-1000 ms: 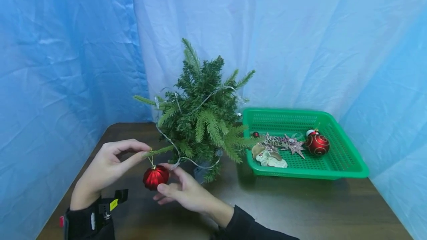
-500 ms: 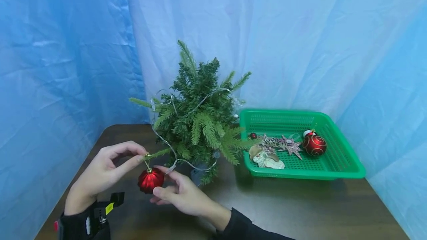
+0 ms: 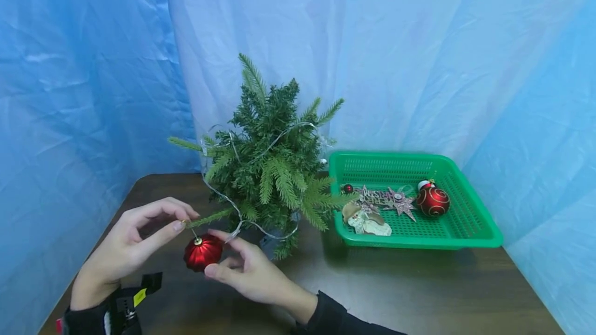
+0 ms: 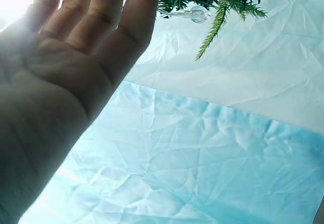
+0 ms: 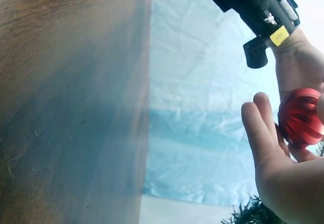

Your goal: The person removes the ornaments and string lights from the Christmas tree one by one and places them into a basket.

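A ribbed red bauble (image 3: 203,253) hangs by a gold string (image 3: 188,223) at the tip of a low left branch (image 3: 211,217) of the small green Christmas tree (image 3: 270,154). My left hand (image 3: 135,237) pinches the string between thumb and forefinger, right at the branch tip. From the other side, my right hand (image 3: 256,270) holds the bauble between thumb and fingers; the right wrist view also shows the ribbed bauble (image 5: 299,119) in these fingers. In the left wrist view, the left palm (image 4: 55,82) fills one side and the fingertips are out of frame.
A green plastic basket (image 3: 479,216) stands right of the tree. Inside lie a red bauble with gold swirls (image 3: 433,201), a glittery star (image 3: 401,201), a snowman ornament (image 3: 370,222) and other decorations. A clear light string (image 3: 219,190) winds round the tree. Blue cloth (image 3: 93,92) hangs behind the brown table (image 3: 400,288).
Everything has shifted left and slightly down in the head view. Both hands keep their places at the bauble and string, and the bauble tilts a little more.
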`<act>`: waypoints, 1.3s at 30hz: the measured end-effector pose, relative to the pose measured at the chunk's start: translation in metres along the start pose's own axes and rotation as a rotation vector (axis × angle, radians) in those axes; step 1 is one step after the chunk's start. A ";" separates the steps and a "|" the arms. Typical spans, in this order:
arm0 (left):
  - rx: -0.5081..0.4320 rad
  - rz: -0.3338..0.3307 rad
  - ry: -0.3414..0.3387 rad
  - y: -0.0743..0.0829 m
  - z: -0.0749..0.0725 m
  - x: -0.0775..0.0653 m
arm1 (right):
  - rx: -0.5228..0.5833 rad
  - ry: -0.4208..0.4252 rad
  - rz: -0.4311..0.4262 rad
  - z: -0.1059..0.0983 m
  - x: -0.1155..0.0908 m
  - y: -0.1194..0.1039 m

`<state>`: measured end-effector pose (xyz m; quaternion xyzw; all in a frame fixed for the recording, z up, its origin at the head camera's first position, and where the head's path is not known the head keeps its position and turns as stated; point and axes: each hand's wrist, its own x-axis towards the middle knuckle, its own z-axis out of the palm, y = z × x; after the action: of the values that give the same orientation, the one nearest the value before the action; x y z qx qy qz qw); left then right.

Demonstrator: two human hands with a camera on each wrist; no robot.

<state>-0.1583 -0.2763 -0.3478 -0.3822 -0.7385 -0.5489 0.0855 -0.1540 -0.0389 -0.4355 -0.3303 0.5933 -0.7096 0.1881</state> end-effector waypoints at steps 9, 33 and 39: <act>-0.009 0.142 0.003 0.005 -0.002 0.001 | -0.065 -0.036 0.034 0.002 -0.002 -0.004; 0.136 0.413 0.263 0.074 0.064 0.024 | -0.102 -0.163 -0.098 -0.054 -0.055 -0.115; 0.384 0.398 0.408 0.077 0.109 0.044 | -0.202 -0.119 -0.222 -0.094 -0.080 -0.140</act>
<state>-0.1062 -0.1521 -0.3084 -0.3779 -0.7069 -0.4374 0.4075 -0.1451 0.1128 -0.3276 -0.4526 0.6094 -0.6418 0.1092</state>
